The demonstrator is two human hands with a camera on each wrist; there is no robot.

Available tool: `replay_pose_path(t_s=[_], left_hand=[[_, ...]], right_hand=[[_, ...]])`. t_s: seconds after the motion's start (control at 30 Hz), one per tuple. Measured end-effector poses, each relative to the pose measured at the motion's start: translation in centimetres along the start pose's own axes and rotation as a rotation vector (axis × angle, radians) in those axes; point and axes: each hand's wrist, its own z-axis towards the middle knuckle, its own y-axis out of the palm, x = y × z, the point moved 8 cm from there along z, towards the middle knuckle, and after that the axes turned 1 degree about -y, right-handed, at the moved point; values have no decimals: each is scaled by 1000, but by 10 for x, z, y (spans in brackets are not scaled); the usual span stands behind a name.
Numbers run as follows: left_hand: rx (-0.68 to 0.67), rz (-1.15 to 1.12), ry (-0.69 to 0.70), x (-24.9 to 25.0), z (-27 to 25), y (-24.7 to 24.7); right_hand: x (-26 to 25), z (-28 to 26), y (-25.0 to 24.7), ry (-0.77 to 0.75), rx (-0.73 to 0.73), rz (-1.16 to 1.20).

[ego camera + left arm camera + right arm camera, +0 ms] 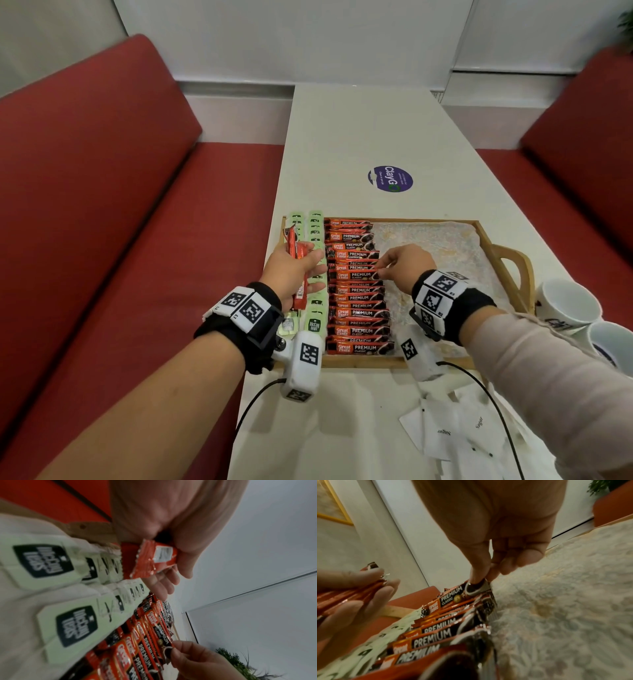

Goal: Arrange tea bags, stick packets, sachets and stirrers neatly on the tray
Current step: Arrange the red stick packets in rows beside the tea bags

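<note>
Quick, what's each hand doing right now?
Left hand: holds a bundle of red stick packets above the tea bags.
Right hand: pinches the end of one coffee stick in the tray row.

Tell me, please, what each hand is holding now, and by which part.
The left hand grips a few red stick packets around their middle. The right hand pinches the right end of one coffee stick packet lying in the tray's row.
</note>
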Motion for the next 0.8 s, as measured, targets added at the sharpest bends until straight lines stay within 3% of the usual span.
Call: replay_pose_path(t_s=[0.27, 0.37, 0.47, 0.57, 0.67, 0.8], left_hand=[[-44, -82, -78, -2, -7, 9], [-22, -117, -109, -3, -9, 8], [10, -170, -142, -4, -11, 9], [20, -206, -135, -1, -15, 13], [13, -223, -127, 2, -19, 16], [24, -212, -119, 3, -22, 15]], right_hand=[[-6, -2, -8, -37, 81, -49], [-29, -17, -11, -201, 141, 20], [-66, -47, 3, -411, -4, 114], [-90, -72, 24, -520, -167, 96], [-98, -80, 39, -553, -178, 18], [-95, -79, 41, -551, -115, 87]])
